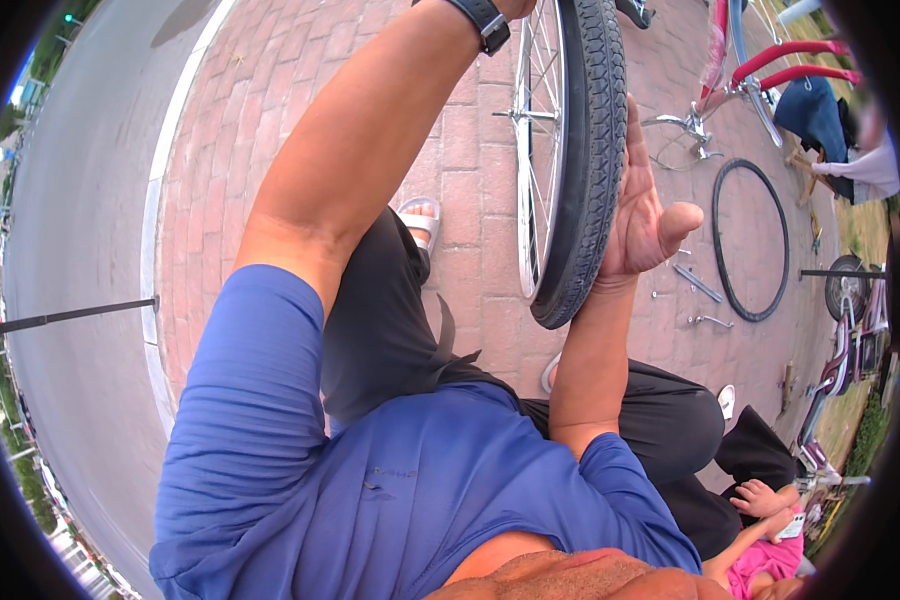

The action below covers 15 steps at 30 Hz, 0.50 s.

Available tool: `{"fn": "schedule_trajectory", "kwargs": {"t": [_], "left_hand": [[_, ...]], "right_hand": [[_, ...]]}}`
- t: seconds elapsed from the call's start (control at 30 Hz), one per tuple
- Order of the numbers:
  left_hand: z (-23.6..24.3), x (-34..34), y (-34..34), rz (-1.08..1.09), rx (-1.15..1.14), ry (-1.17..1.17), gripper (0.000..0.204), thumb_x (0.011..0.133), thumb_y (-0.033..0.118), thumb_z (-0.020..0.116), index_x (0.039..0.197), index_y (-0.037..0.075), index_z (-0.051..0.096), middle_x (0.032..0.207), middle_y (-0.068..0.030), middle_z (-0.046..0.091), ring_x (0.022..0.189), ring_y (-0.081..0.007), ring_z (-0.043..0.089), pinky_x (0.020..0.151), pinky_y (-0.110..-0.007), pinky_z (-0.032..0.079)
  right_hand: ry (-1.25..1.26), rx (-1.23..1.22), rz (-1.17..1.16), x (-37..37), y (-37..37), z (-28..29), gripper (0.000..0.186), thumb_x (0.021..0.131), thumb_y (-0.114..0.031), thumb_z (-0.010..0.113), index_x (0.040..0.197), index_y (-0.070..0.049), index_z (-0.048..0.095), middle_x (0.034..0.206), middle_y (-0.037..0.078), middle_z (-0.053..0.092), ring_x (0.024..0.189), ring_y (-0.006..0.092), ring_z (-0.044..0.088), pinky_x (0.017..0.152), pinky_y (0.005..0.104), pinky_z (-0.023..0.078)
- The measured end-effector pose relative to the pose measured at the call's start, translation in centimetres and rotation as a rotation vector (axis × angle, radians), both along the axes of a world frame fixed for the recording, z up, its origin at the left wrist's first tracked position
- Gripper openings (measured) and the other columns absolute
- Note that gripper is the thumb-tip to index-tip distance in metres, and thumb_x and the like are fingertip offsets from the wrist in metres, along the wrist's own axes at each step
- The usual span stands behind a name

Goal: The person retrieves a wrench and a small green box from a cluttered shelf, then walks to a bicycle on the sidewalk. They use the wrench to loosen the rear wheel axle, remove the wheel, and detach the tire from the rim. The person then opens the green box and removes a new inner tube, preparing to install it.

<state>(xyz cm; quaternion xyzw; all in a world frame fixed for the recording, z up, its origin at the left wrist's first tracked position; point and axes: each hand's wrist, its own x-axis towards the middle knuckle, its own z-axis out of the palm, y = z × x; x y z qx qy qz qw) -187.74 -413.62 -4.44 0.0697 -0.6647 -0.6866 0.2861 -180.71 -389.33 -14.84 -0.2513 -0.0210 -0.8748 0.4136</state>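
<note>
1. Bicycle wheel [592, 160], with a black treaded tyre on a silver rim, is at the middle of the scene toward the far side, seen nearly edge-on, its axle end pointing left; its far end runs out of view.
2. Right hand [638, 215] is wide, the palm against the right side of the tyre and the thumb standing away from it; some of its fingers are partly hidden behind the tyre.
3. Left hand [515, 8] is almost wholly cut off at the far edge, beside the wheel's left side, so one cannot tell whether it grips; a dark watch [492, 35] sits on that wrist.
4. Brick paving [270, 150] spreads under the wheel, with a grey road [90, 260] beyond it on the left.
5. Loose black tyre [717, 240] lies on the paving to the right of the right hand.
6. Silver bar-shaped part [698, 283] lies between that tyre and the person's right forearm, with a small bent metal part [712, 321] just nearer.
7. Red bicycle frame [810, 47] is at the far right; a seated person in a light top [867, 175] is near it.
8. Another person, in a pink top [770, 562], is at the near right, arms crossed over each other.
</note>
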Motion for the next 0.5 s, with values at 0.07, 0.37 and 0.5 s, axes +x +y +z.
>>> {"fn": "schedule_trajectory", "kwargs": {"t": [0.07, 0.37, 0.5], "left_hand": [[-0.1, 0.1, 0.0, 0.009, 0.065, 0.058, 0.031, 0.098, 0.033, 0.058, 0.087, 0.005, 0.066, 0.072, -0.0017, 0.057, 0.063, -0.0123, 0.051, 0.058, -0.034, 0.041], [1.4, 4.4, 3.9, -0.022, 0.108, 0.068, 0.035, 0.1, 0.038, 0.06, 0.102, 0.003, 0.068, 0.089, -0.0051, 0.065, 0.082, -0.0144, 0.059, 0.077, -0.034, 0.049], [1.6, 5.3, 3.3, 0.002, 0.152, -0.042, 0.046, 0.1, 0.045, 0.056, 0.107, 0.002, 0.068, 0.093, -0.0086, 0.067, 0.083, -0.0168, 0.062, 0.075, -0.036, 0.05]], "right_hand": [[-0.016, -0.011, 0.048, -0.3, -0.2, 0.2, 0.12, 0.076, -0.036, 0.088, 0.157, 0.004, 0.009, 0.159, 0.028, 0.026, 0.147, 0.0394, 0.032, 0.12, 0.0539, 0.031], [0.001, 0.0, 0.034, -7.3, -4.3, 4.9, 0.107, 0.084, -0.044, 0.08, 0.152, 0.011, 0.017, 0.155, 0.033, 0.03, 0.147, 0.0415, 0.031, 0.12, 0.0499, 0.033], [-0.051, -0.037, 0.097, -7.1, -8.0, 8.5, 0.088, 0.089, -0.041, 0.075, 0.146, 0.008, 0.03, 0.153, 0.03, 0.036, 0.142, 0.0417, 0.037, 0.118, 0.0541, 0.031]]}}
